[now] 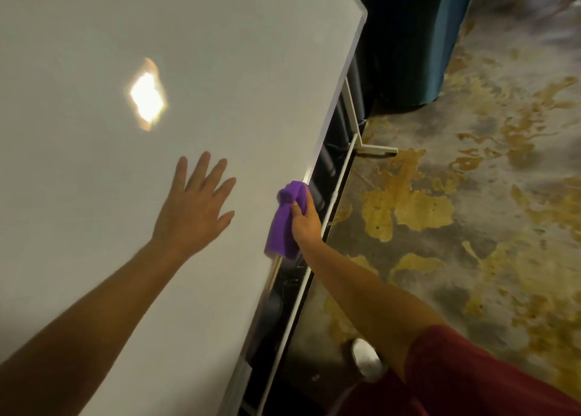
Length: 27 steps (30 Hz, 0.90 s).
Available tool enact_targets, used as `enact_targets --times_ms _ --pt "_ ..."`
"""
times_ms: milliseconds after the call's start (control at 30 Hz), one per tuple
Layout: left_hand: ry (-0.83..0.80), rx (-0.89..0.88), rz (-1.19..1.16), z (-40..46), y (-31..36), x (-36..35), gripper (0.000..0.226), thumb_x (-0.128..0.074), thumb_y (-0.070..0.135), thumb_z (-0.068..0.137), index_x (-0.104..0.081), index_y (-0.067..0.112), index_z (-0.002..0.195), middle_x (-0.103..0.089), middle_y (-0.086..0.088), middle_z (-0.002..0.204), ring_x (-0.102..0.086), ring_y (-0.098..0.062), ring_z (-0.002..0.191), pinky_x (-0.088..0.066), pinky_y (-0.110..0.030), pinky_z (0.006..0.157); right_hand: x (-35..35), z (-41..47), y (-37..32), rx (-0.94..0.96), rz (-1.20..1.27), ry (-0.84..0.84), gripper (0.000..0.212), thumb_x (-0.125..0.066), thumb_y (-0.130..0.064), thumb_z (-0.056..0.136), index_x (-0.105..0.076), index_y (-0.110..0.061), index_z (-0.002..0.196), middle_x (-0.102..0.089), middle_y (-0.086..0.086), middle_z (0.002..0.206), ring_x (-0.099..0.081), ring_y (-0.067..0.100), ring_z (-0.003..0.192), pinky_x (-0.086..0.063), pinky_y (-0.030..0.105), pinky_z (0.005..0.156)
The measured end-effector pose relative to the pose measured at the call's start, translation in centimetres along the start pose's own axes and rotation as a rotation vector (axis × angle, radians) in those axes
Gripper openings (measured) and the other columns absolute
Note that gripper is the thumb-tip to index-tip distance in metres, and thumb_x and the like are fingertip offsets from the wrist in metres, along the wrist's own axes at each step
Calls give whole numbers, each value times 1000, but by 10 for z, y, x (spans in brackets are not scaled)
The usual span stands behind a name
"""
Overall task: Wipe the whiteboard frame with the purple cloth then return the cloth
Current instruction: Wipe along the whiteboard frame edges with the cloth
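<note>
A large whiteboard [157, 38] fills the left of the head view, and its pale metal frame [344, 82] runs diagonally from upper right to lower middle. The purple cloth [283, 223] is bunched against that frame edge about halfway along. My right hand [305, 222] grips the cloth and presses it on the frame, the fingers wrapped over the edge. My left hand [193, 208] lies flat on the board surface with fingers spread, left of the cloth and holding nothing.
A white stand leg [374, 148] and a long white rail [314, 258] sit below the frame. A dark blue upholstered seat [408, 44] stands at the upper right. Grey and yellow patterned carpet [471, 227] covers the floor on the right. A bright light reflection [147, 96] shows on the board.
</note>
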<state>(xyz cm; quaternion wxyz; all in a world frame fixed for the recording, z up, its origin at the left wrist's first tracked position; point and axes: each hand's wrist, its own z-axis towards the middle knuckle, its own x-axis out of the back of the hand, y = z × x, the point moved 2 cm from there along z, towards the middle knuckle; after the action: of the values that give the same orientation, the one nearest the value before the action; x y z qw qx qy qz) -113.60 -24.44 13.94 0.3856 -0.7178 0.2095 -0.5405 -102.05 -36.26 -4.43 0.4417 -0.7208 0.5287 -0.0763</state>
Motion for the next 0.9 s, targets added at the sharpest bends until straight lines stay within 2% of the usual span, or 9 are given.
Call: enact_targets --times_ms 133,300,400,500,600,667,733,800,900 --pt "44 57 -23 8 1 -4 79 -32 65 99 -30 21 163 -11 -15 175 -3 -42 162 -1 -65 128 -7 33 -34 83 -54 -8 54 -42 -34 104 -19 -42 152 -52 2 127 -55 27 118 -46 50 100" --pt "66 61 0 20 1 -11 79 -29 65 99 -27 21 164 -9 -15 175 -1 -43 162 0 -66 128 -10 74 -79 176 -80 79 58 -32 -62 98 -14 -46 152 -46 6 143 -53 31 118 -45 42 85" --pt "55 76 19 23 2 -12 79 -21 66 99 -24 22 165 -5 -15 176 2 -43 162 -1 -65 128 -10 92 -93 204 -87 112 50 -33 -48 103 -19 -45 151 -48 4 134 -55 27 112 -47 41 81" --pt "58 82 13 20 4 -15 80 -17 67 99 -22 22 165 -2 -15 176 3 -43 162 -1 -65 128 -11 95 -80 206 -97 127 47 -34 -34 106 -23 -45 151 -52 2 125 -55 21 102 -50 44 85" --pt "45 88 32 21 3 -15 81 -16 68 98 -21 23 165 -3 -15 176 2 -44 161 -2 -65 128 -17 91 -61 209 -109 148 47 -34 -28 107 -25 -42 151 -48 -12 99 -53 6 84 -45 28 71" --pt "51 85 34 21 3 -14 81 -16 68 98 -21 23 165 -3 -15 176 0 -44 161 -2 -65 128 -19 80 -49 225 -108 169 47 -35 -24 107 -28 -41 151 -49 -12 103 -51 -1 82 -40 18 63" --pt "59 84 37 20 4 -13 80 -18 68 98 -22 23 164 -5 -15 175 -1 -44 161 -4 -65 128 -21 66 -36 242 -98 173 47 -36 -22 107 -30 -41 150 -52 -5 118 -53 1 87 -40 15 63" --pt "64 82 41 21 5 -13 79 -19 69 99 -22 23 164 -6 -15 175 -3 -44 161 -6 -65 128 -24 50 -21 236 -89 152 47 -36 -22 107 -31 -41 149 -51 0 130 -55 7 95 -43 18 70" --pt "73 94 30 19 4 -9 78 -22 69 99 -25 24 163 -10 -13 175 -6 -42 162 -8 -64 129 -29 15 14 227 -103 159 45 -36 -25 107 -33 -41 148 -53 3 131 -57 13 102 -48 25 78"
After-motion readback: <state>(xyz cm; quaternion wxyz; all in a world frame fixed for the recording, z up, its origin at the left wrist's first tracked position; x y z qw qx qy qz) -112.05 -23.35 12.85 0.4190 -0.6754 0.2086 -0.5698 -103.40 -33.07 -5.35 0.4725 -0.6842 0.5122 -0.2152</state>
